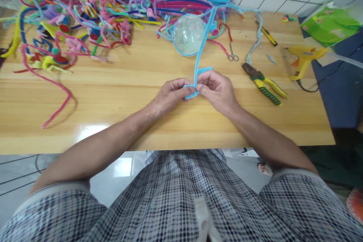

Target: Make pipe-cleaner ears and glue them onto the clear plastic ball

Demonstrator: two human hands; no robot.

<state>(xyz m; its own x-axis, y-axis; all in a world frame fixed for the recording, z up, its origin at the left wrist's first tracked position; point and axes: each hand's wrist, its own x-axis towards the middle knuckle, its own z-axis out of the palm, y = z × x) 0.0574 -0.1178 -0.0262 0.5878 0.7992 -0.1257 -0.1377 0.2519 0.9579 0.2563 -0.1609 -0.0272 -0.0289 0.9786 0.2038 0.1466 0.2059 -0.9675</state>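
Close to the table's front edge, both hands meet on a light-blue strip of pipe cleaners (204, 70) that looks woven or coiled. My left hand (173, 92) is closed, thumb and fingers pinching the strip's left end. My right hand (217, 90) is closed too, its thumb and fingertips on the strip's middle, partly covering it. From between the fingertips a long blue pipe cleaner (203, 43) rises away from me, bends near the back and trails to the right, its far end hanging down by the pliers (263, 85).
A round bowl (188, 34) with a blue rim stands behind the hands. Small scissors (233, 55), a yellow cutter (267, 34) and a yellow glue gun (304, 60) lie right. Piled pipe cleaners (176, 5) fill the back and left. A pink pipe cleaner (61, 109) reaches forward.
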